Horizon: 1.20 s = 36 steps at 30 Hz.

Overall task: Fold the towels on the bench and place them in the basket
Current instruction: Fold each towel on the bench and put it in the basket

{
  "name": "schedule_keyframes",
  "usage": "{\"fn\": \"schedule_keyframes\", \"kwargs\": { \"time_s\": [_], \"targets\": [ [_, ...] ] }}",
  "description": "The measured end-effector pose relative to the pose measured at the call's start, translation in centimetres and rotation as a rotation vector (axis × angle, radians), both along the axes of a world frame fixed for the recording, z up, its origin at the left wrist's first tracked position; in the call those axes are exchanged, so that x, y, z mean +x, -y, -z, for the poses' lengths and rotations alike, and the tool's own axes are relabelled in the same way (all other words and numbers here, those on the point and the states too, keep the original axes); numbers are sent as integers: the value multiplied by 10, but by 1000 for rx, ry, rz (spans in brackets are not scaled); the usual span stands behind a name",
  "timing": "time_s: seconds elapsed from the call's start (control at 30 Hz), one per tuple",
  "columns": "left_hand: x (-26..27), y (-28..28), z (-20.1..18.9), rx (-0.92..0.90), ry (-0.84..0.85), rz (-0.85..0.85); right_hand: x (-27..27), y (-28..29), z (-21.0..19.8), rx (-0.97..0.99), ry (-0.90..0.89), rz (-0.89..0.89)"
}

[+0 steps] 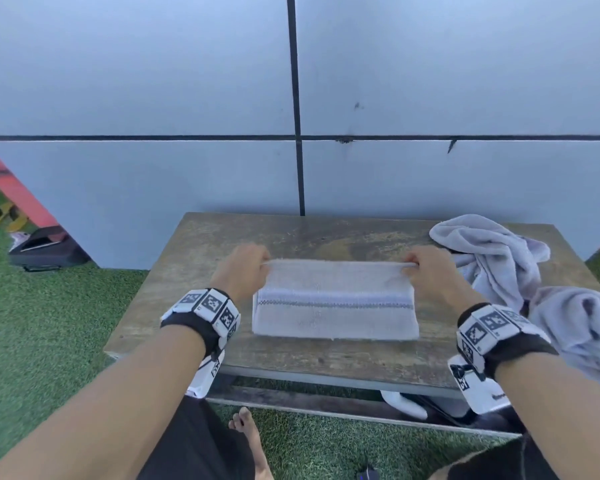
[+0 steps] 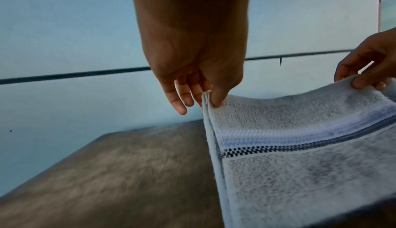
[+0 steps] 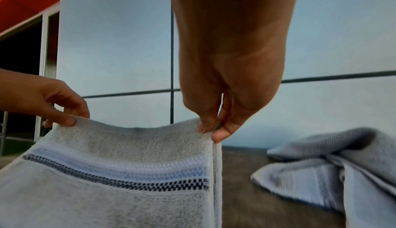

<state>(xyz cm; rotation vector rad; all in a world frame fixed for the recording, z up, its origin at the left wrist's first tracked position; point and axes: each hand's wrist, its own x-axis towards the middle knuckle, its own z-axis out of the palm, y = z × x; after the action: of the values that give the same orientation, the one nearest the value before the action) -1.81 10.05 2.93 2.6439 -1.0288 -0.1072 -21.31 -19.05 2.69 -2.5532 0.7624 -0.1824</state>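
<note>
Fingers (image 2: 217,96) of both hands pinch towel (image 1: 335,306) far corners, lifted off bench (image 1: 174,289).

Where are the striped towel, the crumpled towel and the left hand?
striped towel (image 1: 333,320): head view, flat front panel below the stripe.
crumpled towel (image 1: 492,251): head view, bunched part on the bench's right end.
left hand (image 1: 243,271): head view, back of the hand pinching the striped towel's far-left corner.

Two bare hands are showing, the left (image 1: 245,271) and the right (image 1: 430,275). One weathered brown wooden bench (image 1: 194,258) is standing here. One white terry towel with a dark checked stripe (image 1: 333,303) is lying on it, and crumpled pale grey towels (image 1: 499,258) are lying beside it, their number unclear.
</note>
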Motion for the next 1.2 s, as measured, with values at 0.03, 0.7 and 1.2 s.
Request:
{"fn": "schedule_keyframes", "kwargs": {
  "time_s": [0.03,0.7,1.2],
  "targets": [
    [1,2,-10,-52,41,10,0,2,-10,-19,54,-3],
    [-52,-37,75,23,-300,-337,-68,-32,61,169,-139,222],
    [-53,-27,60,5,-380,-439,-64,-30,45,189,-357,207]
  ]
}}
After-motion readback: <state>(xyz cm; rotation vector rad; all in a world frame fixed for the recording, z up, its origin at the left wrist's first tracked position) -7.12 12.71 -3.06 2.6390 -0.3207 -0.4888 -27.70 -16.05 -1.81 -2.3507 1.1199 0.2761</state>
